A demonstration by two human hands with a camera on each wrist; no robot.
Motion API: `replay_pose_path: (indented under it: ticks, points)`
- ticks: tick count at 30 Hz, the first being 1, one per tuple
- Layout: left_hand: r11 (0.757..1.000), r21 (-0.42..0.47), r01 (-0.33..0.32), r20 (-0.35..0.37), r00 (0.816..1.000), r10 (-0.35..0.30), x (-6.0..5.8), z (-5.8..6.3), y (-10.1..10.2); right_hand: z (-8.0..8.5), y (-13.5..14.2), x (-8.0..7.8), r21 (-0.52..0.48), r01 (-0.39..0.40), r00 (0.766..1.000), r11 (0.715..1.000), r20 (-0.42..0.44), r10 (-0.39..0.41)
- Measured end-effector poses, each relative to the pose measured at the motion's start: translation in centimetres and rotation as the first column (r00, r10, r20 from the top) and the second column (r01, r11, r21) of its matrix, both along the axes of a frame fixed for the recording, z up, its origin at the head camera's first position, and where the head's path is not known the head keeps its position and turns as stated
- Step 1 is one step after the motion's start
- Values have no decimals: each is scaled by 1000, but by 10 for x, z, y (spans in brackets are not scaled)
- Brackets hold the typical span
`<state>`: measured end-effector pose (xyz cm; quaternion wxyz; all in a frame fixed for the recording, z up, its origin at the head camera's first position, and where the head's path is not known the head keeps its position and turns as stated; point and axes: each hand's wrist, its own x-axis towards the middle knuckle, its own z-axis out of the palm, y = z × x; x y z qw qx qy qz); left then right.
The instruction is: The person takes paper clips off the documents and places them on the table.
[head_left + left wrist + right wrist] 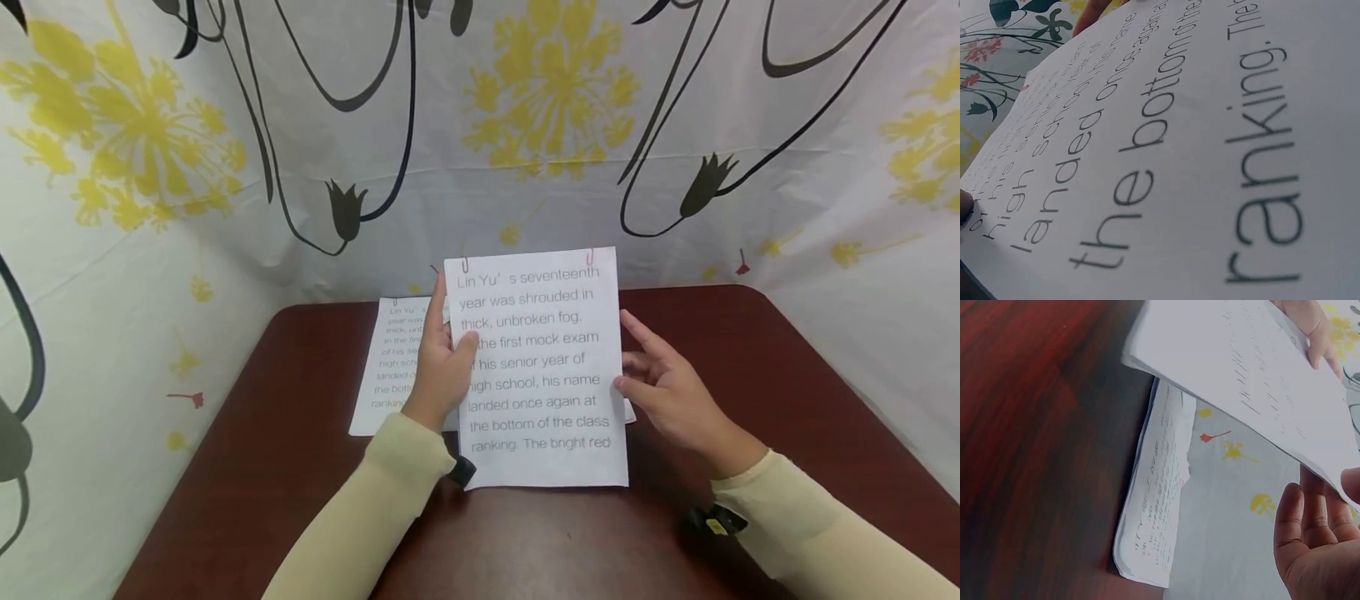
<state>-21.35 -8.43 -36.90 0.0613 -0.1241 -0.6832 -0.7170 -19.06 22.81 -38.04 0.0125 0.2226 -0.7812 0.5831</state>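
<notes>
A clipped set of printed sheets (pixel 540 467) is held up in front of me, large text facing me and a red paper clip (pixel 590 257) near its top right corner. My left hand (pixel 442 375) grips its left edge, thumb on the front, fingers mostly hidden behind. At the right edge, my right hand (pixel 675 400) pinches the sheets lightly, with the thumb tip at the front and the index finger stretched up along the side. In the right wrist view, its fingers (pixel 1319 515) curl below the paper's edge. Print fills most of the left wrist view.
More printed paper (pixel 367 421) lies on the dark red-brown table (pixel 217 500), partly covered by the raised sheets. A white cloth (pixel 420 225) with yellow and dark flower prints hangs behind and at both sides. Dark bands (pixel 720 521) circle the wrists.
</notes>
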Motion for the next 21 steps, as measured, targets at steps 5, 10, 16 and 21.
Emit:
replay_pose_path:
  ticks: [5,10,16,21]
  points:
    - [1000,3,-1,-51,999,1,-8,-12,-4,3,-2,-3,35,32,999,999,-17,-31]
    - [1000,1,6,-76,997,-6,-8,-14,-7,4,-4,-8,44,37,999,998,-34,-36]
    - [1000,17,22,-86,996,-21,-9,-18,-8,8,-7,-16,51,68,997,996,-25,-67]
    - [999,23,22,-74,997,-20,-10,-20,-7,14,-9,-21,61,114,993,992,-23,-112]
